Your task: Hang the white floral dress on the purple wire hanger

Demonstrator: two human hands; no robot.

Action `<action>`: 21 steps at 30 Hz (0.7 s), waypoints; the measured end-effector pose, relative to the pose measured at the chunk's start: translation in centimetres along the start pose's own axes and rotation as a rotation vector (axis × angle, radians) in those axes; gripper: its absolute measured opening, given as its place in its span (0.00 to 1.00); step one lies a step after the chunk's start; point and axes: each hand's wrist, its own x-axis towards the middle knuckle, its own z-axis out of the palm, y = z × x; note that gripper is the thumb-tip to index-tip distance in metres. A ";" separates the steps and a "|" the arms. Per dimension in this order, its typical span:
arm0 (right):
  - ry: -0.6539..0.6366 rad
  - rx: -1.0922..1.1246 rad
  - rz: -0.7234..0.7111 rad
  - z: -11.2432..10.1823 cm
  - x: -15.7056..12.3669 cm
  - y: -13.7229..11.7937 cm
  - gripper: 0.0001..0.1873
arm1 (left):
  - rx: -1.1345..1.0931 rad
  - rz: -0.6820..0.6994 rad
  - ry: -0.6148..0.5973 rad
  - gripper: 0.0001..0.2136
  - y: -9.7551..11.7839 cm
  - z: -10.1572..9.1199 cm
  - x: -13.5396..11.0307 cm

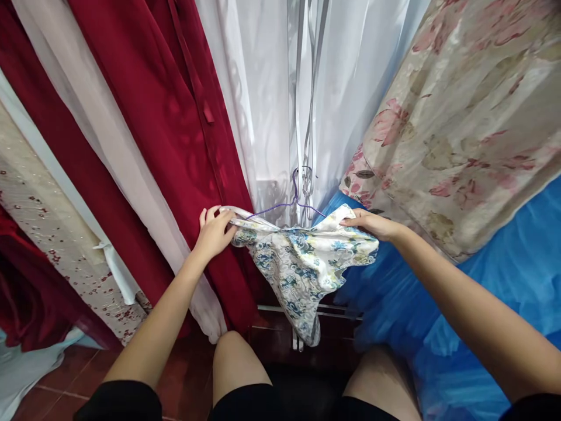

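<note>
A small white garment with blue and yellow floral print (302, 257) hangs on a thin purple hanger (295, 193) in front of me. My left hand (214, 233) pinches the garment at its left shoulder edge. On the other side, my right hand (370, 223) grips the right shoulder edge between thumb and fingers. The hanger's arms run inside the garment's neckline, and its hook shows against white cloth. Cloth covers both tips of the hanger. The lower part of the garment drapes down to a narrow, bunched end.
Long red fabric (175, 117) and pale pink cloth (100, 117) hang at the left. White fabric with ribbons (267, 88) hangs behind. At the right are a floral-print cloth (447, 128) and blue tulle (504, 280). Reddish floor tiles (65, 374) lie below, around my knees.
</note>
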 end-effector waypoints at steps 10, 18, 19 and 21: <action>0.145 0.293 0.083 2.3 -2.0 5.7 0.22 | -0.433 -0.262 0.319 0.12 3.3 3.0 4.0; 0.642 0.076 -0.431 2.2 -4.7 6.0 0.18 | -0.281 -0.093 0.043 0.15 6.4 1.6 1.8; 0.672 0.083 -0.464 2.4 -4.6 4.8 0.18 | -0.257 -0.104 0.055 0.15 6.7 1.5 1.8; 0.707 0.074 -0.526 3.7 -4.3 2.3 0.19 | -0.215 -0.140 0.091 0.16 6.9 1.5 2.0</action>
